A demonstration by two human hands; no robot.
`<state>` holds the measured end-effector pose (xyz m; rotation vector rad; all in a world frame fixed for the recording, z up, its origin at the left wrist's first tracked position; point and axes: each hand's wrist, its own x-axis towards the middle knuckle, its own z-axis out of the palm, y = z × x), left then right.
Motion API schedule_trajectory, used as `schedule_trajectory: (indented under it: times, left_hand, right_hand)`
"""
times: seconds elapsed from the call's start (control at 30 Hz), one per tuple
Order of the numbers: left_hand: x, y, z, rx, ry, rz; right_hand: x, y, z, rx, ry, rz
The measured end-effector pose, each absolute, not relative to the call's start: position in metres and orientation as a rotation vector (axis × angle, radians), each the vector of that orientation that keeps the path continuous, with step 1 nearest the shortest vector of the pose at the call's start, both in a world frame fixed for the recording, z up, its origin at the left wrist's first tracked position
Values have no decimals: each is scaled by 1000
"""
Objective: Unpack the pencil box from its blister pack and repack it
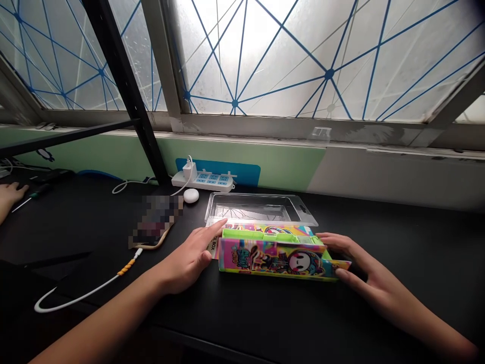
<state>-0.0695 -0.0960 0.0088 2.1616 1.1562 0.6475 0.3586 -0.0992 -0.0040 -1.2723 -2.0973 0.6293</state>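
A bright pencil box (278,259) with a pink, blue and yellow cartoon print and lime green edges lies on the black tabletop. Its front panel stands upright and a green inner tray (265,235) shows behind it. My left hand (191,258) rests at the box's left end, fingers stretched out and thumb apart. At the other end, my right hand (358,265) grips the box, thumb on the front panel's corner and fingers behind. Just behind the box lies a clear plastic blister shell (261,208); a printed card is partly hidden between them.
A phone (155,222), blurred out, lies to the left with a white charging cable (87,297). Behind are a white power strip (204,179) and a round white case (191,195). Another person's hand (11,196) is by a screwdriver (32,196) at far left. A black post (129,91) rises there.
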Motion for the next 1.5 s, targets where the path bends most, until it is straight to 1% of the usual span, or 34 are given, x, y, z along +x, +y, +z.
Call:
schedule_trajectory:
  times: [0.2,0.27,0.37,0.47,0.6,0.7,0.8,0.9,0.97,1.03,1.13,1.23,1.3,1.37,1.5]
  left_hand:
    - [-63,-99,3,2203,1271,586]
    - [-62,-102,-2,2249,1307,651]
    - [-60,-104,-2,2330,1244,851]
    - [-52,-95,15,2272,1222,1012]
    - [-31,-57,50,2178,1333,1117]
    - [-21,-27,55,2180,1473,1127]
    - [-23,-12,36,2217,1612,1065]
    - [-28,-12,16,2274,1641,935]
    - [-28,-15,12,2324,1662,839]
    - [-27,-18,14,2391,1720,724]
    - [-23,-22,23,2513,1801,634]
    - [-19,-27,27,2678,1687,633]
    - [-15,-31,26,2762,1576,575]
    - [-12,-32,23,2795,1533,478]
    - [-10,-30,16,2830,1534,338]
  right_hand:
    - [355,-99,-12,-1374,-2136,594]
    - [355,-100,-13,-1394,-2128,598]
    - [354,-101,-9,-1372,-2070,589]
    - [349,-91,4,-1290,-1999,585]
    - [333,-50,24,-1179,-1920,544]
    - [319,-13,25,-1146,-1954,456]
    - [310,7,12,-1124,-2022,380]
    - [309,6,-3,-1119,-2120,345]
    - [311,0,-9,-1120,-2197,287]
    - [312,-6,-12,-1130,-2286,114]
    - [309,-16,-9,-1079,-2367,-250]
    - [299,-30,0,-887,-2402,-389]
    - [288,-43,5,-742,-2476,-337]
    - [277,-55,7,-662,-2594,-212]
    - [265,-64,5,-774,-2828,79]
